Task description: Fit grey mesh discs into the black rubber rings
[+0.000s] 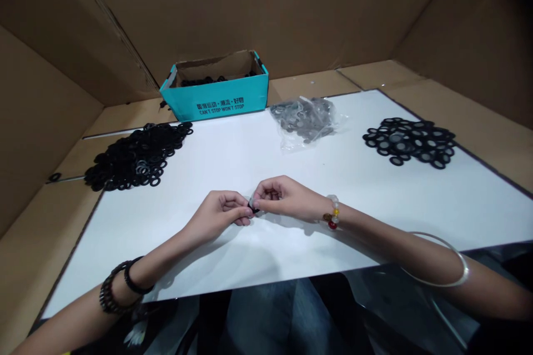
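Observation:
Over the middle of the white board [200,169], both hands meet at a small black ring [252,208]. My left hand [227,212] pinches the ring between thumb and fingers. From the other side, my right hand [277,195] closes thumb and forefinger on a small grey disc [251,201] at the ring; the fingertips partly hide both pieces. A heap of black rings [133,158] lies to the left. On the right is a pile of black rings with grey centres [410,141]. Beyond my hands sits a clear plastic bag of grey discs [307,119].
A turquoise cardboard box [225,97] with black rings inside stands at the back edge of the board. Tall cardboard walls [300,16] enclose the back and sides. One loose black ring [54,177] lies at the far left, off the board.

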`<state>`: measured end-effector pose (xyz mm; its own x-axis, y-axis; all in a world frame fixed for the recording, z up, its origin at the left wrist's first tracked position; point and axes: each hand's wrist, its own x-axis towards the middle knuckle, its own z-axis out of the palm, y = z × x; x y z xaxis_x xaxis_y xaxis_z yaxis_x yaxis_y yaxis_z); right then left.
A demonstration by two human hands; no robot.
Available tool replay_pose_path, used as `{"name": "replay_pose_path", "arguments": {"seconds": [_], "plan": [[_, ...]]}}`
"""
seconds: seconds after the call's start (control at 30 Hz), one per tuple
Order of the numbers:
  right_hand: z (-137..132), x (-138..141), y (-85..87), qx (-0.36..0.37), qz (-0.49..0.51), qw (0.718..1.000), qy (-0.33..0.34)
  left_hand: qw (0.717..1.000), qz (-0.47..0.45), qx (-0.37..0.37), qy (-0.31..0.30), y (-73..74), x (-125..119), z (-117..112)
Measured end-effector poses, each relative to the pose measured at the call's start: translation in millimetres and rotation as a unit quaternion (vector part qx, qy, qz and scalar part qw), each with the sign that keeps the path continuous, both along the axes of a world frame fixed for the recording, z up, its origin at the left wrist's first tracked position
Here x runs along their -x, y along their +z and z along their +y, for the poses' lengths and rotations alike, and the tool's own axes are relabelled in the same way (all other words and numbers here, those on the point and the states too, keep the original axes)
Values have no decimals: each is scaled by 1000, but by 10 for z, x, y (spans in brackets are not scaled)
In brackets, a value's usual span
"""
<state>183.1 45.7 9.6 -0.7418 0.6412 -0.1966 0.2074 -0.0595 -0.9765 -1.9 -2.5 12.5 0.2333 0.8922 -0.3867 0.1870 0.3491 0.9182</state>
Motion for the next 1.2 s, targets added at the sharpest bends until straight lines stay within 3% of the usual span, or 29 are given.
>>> {"name": "replay_pose_path", "arguments": {"seconds": [0.27, 0.57, 0.67, 0.8, 1.0, 1.2], "plan": [[-6, -17, 38, -41, -61, 997, -1, 999, 19, -27, 5, -38, -13, -22], [-52, 8, 159, -164, -116, 979, -17, 990, 45, -121, 59, -18, -51, -100], [-68, 15, 205, -183, -128, 975, -17, 989, 46, -121, 72, -1, -57, -120], [-96, 21, 176, -158, -109, 981, -15, 993, 25, -77, 83, 19, -60, -102], [-128, 41, 108, -24, 7, 996, -80, 992, -36, -27, 114, 21, -38, -28], [-94, 44, 70, -3, 27, 996, -89, 993, -71, -22, 90, 24, -34, -35]]}}
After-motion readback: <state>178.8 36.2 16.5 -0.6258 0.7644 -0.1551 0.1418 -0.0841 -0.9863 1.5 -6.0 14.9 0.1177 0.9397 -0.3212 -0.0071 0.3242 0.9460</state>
